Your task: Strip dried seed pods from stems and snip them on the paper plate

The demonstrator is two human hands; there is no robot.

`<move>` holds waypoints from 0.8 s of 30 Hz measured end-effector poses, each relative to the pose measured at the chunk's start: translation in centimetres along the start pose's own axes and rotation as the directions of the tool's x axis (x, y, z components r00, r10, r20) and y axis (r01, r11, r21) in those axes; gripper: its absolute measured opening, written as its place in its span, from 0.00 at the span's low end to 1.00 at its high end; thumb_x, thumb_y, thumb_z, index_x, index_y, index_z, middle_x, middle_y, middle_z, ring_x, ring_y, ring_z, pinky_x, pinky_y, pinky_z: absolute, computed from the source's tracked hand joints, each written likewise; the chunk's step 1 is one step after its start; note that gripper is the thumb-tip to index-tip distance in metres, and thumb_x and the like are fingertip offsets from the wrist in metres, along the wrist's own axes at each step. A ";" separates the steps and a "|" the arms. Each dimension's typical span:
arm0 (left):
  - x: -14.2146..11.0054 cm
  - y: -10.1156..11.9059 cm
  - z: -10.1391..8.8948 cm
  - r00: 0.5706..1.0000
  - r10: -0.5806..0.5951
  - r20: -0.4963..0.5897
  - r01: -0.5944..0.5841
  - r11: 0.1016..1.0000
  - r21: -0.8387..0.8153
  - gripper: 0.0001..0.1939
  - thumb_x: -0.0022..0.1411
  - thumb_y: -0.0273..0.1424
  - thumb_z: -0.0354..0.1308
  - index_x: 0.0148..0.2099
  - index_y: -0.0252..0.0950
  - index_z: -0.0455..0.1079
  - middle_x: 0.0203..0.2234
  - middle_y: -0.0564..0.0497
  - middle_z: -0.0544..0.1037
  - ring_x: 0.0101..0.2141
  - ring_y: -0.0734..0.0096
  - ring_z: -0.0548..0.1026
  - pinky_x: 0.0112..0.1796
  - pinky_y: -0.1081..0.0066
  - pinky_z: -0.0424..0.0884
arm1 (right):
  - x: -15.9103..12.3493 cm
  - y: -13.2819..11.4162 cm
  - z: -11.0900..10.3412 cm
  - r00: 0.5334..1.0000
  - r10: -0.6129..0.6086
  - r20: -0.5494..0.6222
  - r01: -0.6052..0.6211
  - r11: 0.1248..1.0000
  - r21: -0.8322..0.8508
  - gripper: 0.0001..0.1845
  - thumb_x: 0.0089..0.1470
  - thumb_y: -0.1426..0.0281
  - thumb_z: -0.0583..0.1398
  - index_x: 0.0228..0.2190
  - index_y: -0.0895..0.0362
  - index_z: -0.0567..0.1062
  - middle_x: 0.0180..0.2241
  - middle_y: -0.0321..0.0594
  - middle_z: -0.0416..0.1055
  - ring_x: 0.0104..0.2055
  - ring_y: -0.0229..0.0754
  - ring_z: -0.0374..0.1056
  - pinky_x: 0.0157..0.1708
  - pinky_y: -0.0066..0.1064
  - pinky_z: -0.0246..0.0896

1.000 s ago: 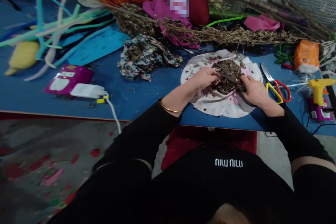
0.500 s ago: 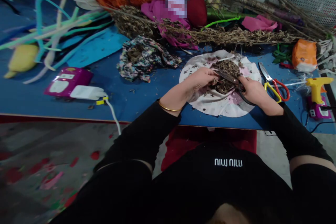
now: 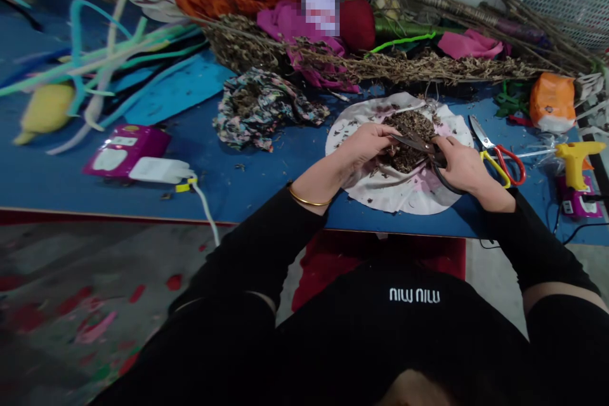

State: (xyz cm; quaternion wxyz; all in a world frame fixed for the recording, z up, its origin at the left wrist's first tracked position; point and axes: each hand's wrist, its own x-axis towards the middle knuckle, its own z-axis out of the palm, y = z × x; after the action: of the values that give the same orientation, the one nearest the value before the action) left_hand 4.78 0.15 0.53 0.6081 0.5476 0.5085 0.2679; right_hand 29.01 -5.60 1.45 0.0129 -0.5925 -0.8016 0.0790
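Observation:
My right hand [image 3: 459, 163] grips a pair of dark scissors [image 3: 419, 144], its fingers around the black handles. The blades point left, over a heap of dried, crumbled leaves [image 3: 408, 120]. At the blade tips, my left hand [image 3: 368, 144] has its fingers pinched together at the heap's left side. What lies between those fingers is too small to make out, perhaps a bit of dried plant. Beneath both hands a round white cloth [image 3: 404, 200], specked with leaf bits and pinkish stains, is spread on the blue table [image 3: 266, 190].
Red-and-yellow-handled scissors [image 3: 509, 165] lie right of the cloth, beside a yellow glue gun [image 3: 575, 158]. A crumpled floral cloth [image 3: 261, 108] and a purple box with a white plug [image 3: 126, 149] are to the left. Dried stalks [image 3: 428, 66] stretch across the back.
The scissor blades have shifted slightly and look a little more spread. My right hand has turned slightly around the handles. My left hand stays nearly where it was.

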 end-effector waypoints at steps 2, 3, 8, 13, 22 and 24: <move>-0.1 0.0 0.1 1.000 0.013 0.016 -0.013 0.999 0.041 0.09 0.66 0.22 0.61 0.36 0.35 0.83 0.25 0.50 0.78 0.26 0.76 0.68 0.30 0.74 0.64 | 0.0 -0.1 0.1 1.000 -0.004 0.008 0.005 1.000 -0.011 0.33 0.59 0.62 0.56 0.63 0.59 0.71 0.55 0.56 0.75 0.46 0.56 0.73 0.38 0.39 0.60; -0.2 0.0 0.1 1.000 0.016 0.017 -0.017 0.998 0.061 0.09 0.66 0.22 0.61 0.35 0.35 0.83 0.26 0.50 0.77 0.26 0.76 0.68 0.30 0.74 0.64 | -0.1 -0.2 0.1 1.000 -0.007 0.008 0.008 1.000 -0.019 0.32 0.59 0.62 0.56 0.63 0.59 0.71 0.55 0.56 0.75 0.46 0.56 0.73 0.38 0.39 0.60; -0.3 0.1 0.2 1.000 0.004 0.006 -0.004 0.999 0.033 0.10 0.65 0.21 0.62 0.34 0.35 0.83 0.26 0.50 0.78 0.25 0.77 0.68 0.30 0.73 0.63 | -0.2 -0.4 0.4 1.000 -0.009 0.008 0.010 0.999 -0.051 0.30 0.61 0.63 0.55 0.62 0.60 0.72 0.53 0.56 0.76 0.45 0.55 0.73 0.37 0.37 0.58; -0.4 0.0 0.4 0.999 -0.032 -0.001 0.032 0.998 -0.057 0.11 0.65 0.20 0.60 0.32 0.34 0.82 0.22 0.51 0.75 0.23 0.78 0.66 0.27 0.74 0.62 | -0.1 -0.5 0.5 0.999 0.006 0.043 -0.004 0.999 -0.052 0.28 0.61 0.65 0.53 0.59 0.62 0.72 0.50 0.58 0.77 0.43 0.54 0.73 0.37 0.37 0.55; 0.4 -0.8 -0.2 0.999 0.013 0.049 -0.017 0.996 0.088 0.11 0.61 0.20 0.59 0.33 0.34 0.82 0.23 0.50 0.77 0.24 0.75 0.69 0.27 0.74 0.62 | -0.1 -1.0 0.1 0.999 0.015 0.035 -0.012 0.996 -0.086 0.31 0.62 0.64 0.54 0.63 0.61 0.70 0.55 0.59 0.75 0.45 0.55 0.73 0.36 0.37 0.55; 0.5 -1.0 -0.3 0.998 0.019 0.053 -0.025 0.994 0.108 0.10 0.62 0.22 0.60 0.33 0.35 0.82 0.23 0.50 0.77 0.24 0.74 0.69 0.27 0.74 0.62 | -0.1 -1.1 0.1 0.998 0.018 0.057 -0.013 0.996 -0.089 0.30 0.62 0.64 0.53 0.62 0.61 0.71 0.54 0.58 0.75 0.45 0.55 0.73 0.36 0.37 0.56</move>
State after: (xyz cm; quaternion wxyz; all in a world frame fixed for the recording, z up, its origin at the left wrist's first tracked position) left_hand 4.45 0.49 -0.50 0.5874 0.5921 0.5004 0.2324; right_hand 28.03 -6.00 1.52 -0.0373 -0.5963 -0.7996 0.0607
